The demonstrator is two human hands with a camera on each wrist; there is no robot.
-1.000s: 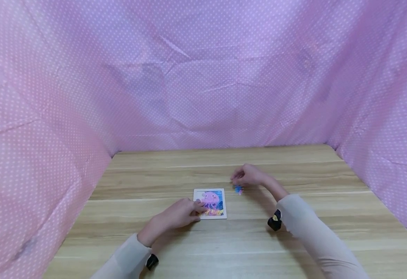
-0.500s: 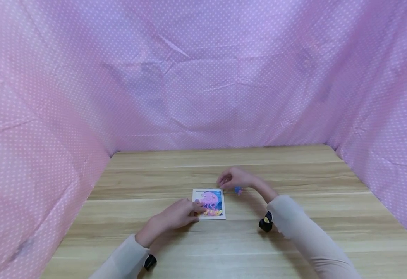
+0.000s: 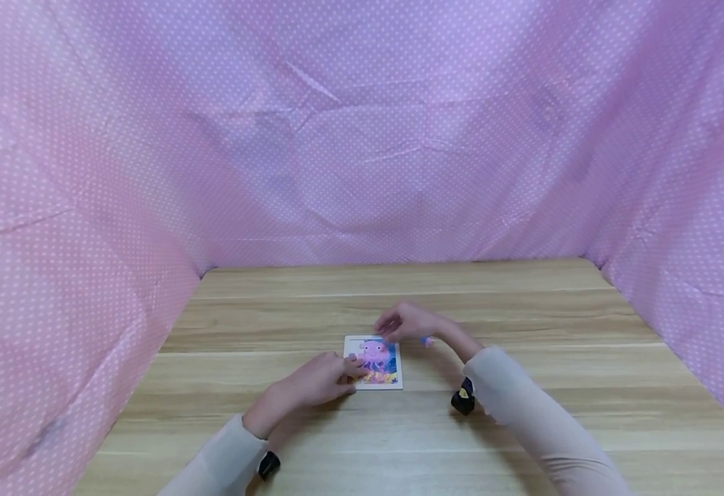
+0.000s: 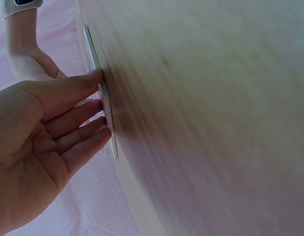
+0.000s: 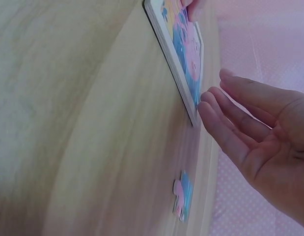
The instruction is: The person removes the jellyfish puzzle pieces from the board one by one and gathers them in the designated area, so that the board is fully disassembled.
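Observation:
A square jigsaw puzzle board [image 3: 401,375] with a white rim lies flat on the table, showing a pink jellyfish on a blue background. Across its left side rests my left hand [image 3: 321,379], fingers on the picture and thumb near the front left corner. The left wrist view shows fairly straight fingertips [image 4: 103,129] touching the board's edge. At the board's far right corner hovers my right hand [image 3: 406,322]; its fingers [image 5: 215,120] are loosely bent, with nothing seen between them. A blue and pink puzzle piece [image 5: 181,196] lies loose right of the board, partly hidden in the head view.
The wood-grain table [image 3: 362,448] extends around the board on all sides. Pink polka-dot cloth [image 3: 362,172] hangs behind and at both sides. A black wrist device [image 3: 463,398] sits under the right sleeve, another device [image 3: 269,466] under the left.
My right hand has moved left, from over the loose puzzle piece to the board's far right corner. My left hand stays on the board.

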